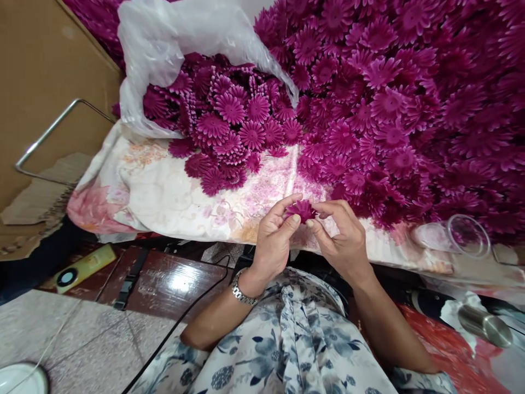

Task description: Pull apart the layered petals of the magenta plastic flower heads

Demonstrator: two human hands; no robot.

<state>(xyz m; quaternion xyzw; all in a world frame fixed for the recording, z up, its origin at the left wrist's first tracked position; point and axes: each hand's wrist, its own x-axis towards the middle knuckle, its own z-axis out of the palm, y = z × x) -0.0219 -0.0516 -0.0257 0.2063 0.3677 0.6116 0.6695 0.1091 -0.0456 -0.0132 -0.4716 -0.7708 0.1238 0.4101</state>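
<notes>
Both my hands meet over the near edge of a floral cloth [164, 191] and pinch one magenta artificial flower head [301, 209] between them. My left hand [275, 238], with a metal watch on its wrist, grips the flower from the left with thumb and forefinger. My right hand [341, 238] grips it from the right with its fingertips. Just beyond them lies a huge heap of the same magenta flower heads [389, 98].
A clear plastic bag [164, 49] spills more flowers onto the cloth at the back left. A clear plastic cup [455, 236] lies on its side at right, and a steel bottle [484, 324] below it. Cardboard [41, 82] and a wire frame [53, 128] stand at left. A black cable [176, 323] crosses the floor.
</notes>
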